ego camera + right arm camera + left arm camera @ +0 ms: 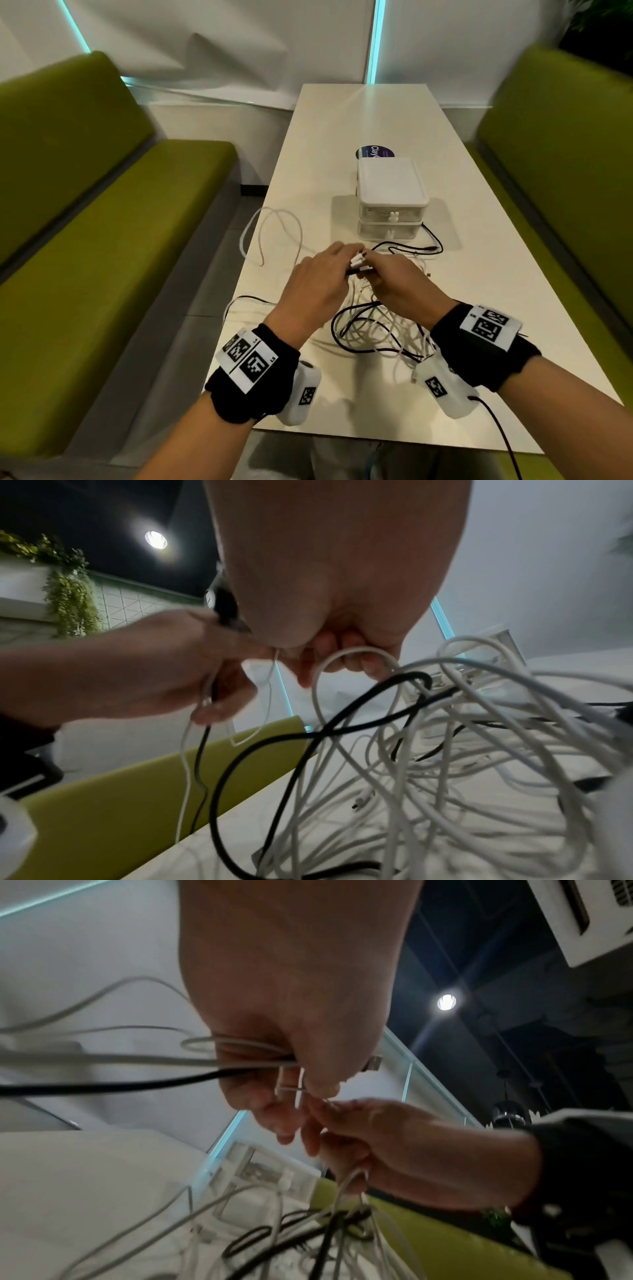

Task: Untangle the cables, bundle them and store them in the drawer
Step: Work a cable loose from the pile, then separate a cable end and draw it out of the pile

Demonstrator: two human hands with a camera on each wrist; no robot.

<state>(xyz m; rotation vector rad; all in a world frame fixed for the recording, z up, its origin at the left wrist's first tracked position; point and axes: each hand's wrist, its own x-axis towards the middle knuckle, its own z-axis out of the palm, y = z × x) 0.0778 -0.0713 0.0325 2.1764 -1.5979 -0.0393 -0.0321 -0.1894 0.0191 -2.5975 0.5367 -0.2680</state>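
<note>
Showing only underneath: left hand gripping cables.

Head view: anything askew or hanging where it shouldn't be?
Yes. A white cable loop droops over the table's left edge, and another strand hangs off nearer the left hand. Black and white cables remain tangled under the right hand. Both drawers look shut.

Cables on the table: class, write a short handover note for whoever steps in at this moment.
Left hand: grips a gathered bunch of white and black cable ends.
Right hand: pinches cable beside it, a white loop hooked over its fingers.
Cable tangle: heaped on the table below both hands.
Drawer unit: behind, both drawers closed.
Done: some ends gathered.
Left: untangle, bundle, store.
</note>
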